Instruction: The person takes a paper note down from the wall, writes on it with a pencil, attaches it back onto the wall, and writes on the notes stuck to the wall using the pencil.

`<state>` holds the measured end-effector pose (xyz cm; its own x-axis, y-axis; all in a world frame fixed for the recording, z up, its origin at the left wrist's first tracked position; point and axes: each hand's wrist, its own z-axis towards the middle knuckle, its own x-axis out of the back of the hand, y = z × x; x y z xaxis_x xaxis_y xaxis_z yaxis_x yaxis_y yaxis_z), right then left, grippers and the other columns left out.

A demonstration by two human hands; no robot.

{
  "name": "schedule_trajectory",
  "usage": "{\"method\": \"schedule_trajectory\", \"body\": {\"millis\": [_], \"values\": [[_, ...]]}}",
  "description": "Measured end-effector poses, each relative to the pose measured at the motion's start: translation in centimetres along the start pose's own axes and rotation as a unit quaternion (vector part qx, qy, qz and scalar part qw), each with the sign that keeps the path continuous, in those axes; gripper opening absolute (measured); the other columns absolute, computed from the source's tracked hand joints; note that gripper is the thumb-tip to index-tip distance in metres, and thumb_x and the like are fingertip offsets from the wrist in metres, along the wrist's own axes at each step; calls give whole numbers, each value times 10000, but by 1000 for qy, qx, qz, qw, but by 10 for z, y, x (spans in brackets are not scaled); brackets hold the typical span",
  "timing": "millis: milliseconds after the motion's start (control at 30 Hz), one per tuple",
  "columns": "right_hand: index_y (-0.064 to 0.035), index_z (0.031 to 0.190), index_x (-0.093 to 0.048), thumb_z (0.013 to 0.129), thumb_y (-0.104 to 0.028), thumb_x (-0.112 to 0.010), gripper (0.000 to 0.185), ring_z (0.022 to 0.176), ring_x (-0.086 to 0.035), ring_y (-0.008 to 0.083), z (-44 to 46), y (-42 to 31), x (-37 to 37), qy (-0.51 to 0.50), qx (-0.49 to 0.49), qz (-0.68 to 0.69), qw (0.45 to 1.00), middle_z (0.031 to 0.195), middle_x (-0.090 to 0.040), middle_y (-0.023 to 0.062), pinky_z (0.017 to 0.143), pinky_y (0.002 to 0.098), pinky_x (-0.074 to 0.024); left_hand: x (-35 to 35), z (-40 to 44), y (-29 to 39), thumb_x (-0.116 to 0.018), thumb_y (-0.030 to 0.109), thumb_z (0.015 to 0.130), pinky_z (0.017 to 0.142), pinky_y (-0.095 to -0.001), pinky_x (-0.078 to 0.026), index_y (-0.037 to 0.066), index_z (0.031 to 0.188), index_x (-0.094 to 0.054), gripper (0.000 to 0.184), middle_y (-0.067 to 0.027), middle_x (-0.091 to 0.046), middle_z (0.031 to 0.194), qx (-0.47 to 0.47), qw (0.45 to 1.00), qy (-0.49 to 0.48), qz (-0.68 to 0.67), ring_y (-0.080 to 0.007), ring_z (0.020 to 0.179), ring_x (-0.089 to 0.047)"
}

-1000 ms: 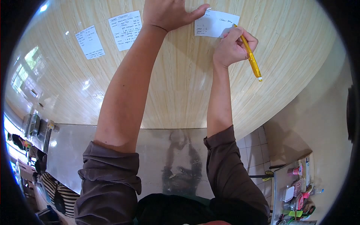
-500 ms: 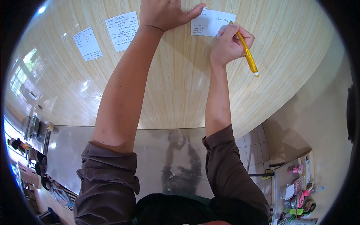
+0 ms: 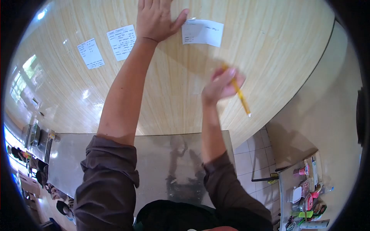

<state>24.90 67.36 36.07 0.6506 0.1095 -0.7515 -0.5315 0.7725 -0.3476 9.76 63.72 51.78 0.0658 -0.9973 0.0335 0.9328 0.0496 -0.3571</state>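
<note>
My left hand [image 3: 158, 18] lies spread against the pale wood-grain surface [image 3: 173, 88], its thumb stretched toward the top left corner of a white paper [image 3: 204, 34]. That paper carries handwriting, too small to read for sure. Below and right of it, my right hand [image 3: 223, 85] is closed around a yellow pen [image 3: 241, 95], away from the paper and blurred by motion. To the left are two more handwritten papers: a larger one [image 3: 121, 42] beside my left wrist and a smaller one [image 3: 91, 54] farther left.
A grey metal counter [image 3: 154, 161] runs beneath the wood-grain surface. At lower right, a side table [image 3: 283, 188] bears containers and a lime-green item [image 3: 304, 214]. Metal containers [image 3: 34, 134] stand at the left edge, and people [image 3: 63, 208] are at lower left.
My right hand has moved down and left, off the paper, with the yellow pen still in it. The papers sit further left in view; my left hand stays spread on the surface.
</note>
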Motion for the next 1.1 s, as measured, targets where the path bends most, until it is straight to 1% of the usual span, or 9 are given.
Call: {"method": "schedule_trajectory", "body": {"millis": [67, 167, 333, 500, 533, 667, 733, 867, 1100], "values": [[-90, 770, -441, 1023, -406, -475, 406, 541, -438, 101, -47, -29, 49, -25, -36, -73, 996, 616, -459, 19, 479, 247, -333, 1, -1, 3, -703, 282, 797, 1041, -491, -352, 40, 1209, -474, 531, -180, -487, 1384, 3, 1000, -11, 3, -375, 1288, -448], [-72, 766, -447, 1051, -305, -454, 368, 661, -480, 123, -144, -73, 163, -113, -184, -87, 973, 750, -511, 39, 599, 266, -396, -2, -3, 1, -657, 353, 848, 1052, -485, -339, 51, 1238, -477, 525, -153, -500, 1390, 2, 1000, -16, 15, -354, 1303, -451], [2, 870, -620, 1003, -194, -527, 255, 744, -602, 195, -234, -245, 301, -292, -256, -392, 834, 791, -621, 105, 687, 320, -466, -13, -10, -5, -618, 399, 923, 1061, -488, -319, 68, 1284, -489, 506, -97, -540, 1377, 14, 1000, -2, 0, -304, 1299, -475], [-5, 827, -639, 973, -274, -558, 317, 702, -635, 205, -251, -361, 421, -237, -313, -503, 770, 740, -660, 102, 665, 329, -480, 36, -37, 64, -610, 411, 934, 1082, -510, -294, 34, 1349, -455, 581, -145, -497, 1392, 117, 991, -15, -59, -331, 1298, -454], [-3, 812, -637, 977, -278, -550, 333, 693, -632, 208, -244, -375, 434, -226, -349, -495, 763, 734, -657, 103, 665, 336, -482, 55, -58, 90, -626, 396, 930, 1087, -510, -296, 27, 1355, -447, 591, -149, -490, 1394, 165, 978, -103, -70, -338, 1293, -453], [8, 762, -625, 987, -254, -532, 357, 673, -630, 213, -221, -383, 448, -266, -335, -499, 754, 698, -641, 111, 666, 360, -487, 152, -200, 206, -710, 290, 878, 980, -456, -440, 39, 1205, -565, 437, -177, -632, 1125, 247, 870, -206, -375, -356, 1106, -592], [3, 746, -630, 1002, -287, -498, 408, 692, -653, 242, -200, -386, 397, -320, -376, -468, 733, 700, -655, 121, 676, 379, -493, 234, -239, 251, -687, 211, 908, 891, -368, -509, 54, 1094, -629, 250, -145, -674, 1100, 322, 661, -386, -557, -264, 1031, -658], [-5, 828, -646, 1027, -321, -447, 423, 731, -661, 237, -209, -374, 350, -492, -384, -459, 633, 703, -649, 105, 706, 356, -498, 365, -290, 317, -615, 261, 980, 928, -359, -499, 41, 1144, -636, 275, -115, -675, 1084, 458, 494, -432, -600, -229, 1039, -652], [7, 858, -647, 1043, -396, -440, 489, 706, -672, 231, -290, -367, 281, -608, -474, -336, 542, 730, -671, 115, 677, 366, -503, 484, -310, 307, -529, 239, 1033, 1037, -365, -429, 14, 1202, -633, 300, -107, -681, 1132, 565, 464, -391, -559, -193, 1094, -623]]}}
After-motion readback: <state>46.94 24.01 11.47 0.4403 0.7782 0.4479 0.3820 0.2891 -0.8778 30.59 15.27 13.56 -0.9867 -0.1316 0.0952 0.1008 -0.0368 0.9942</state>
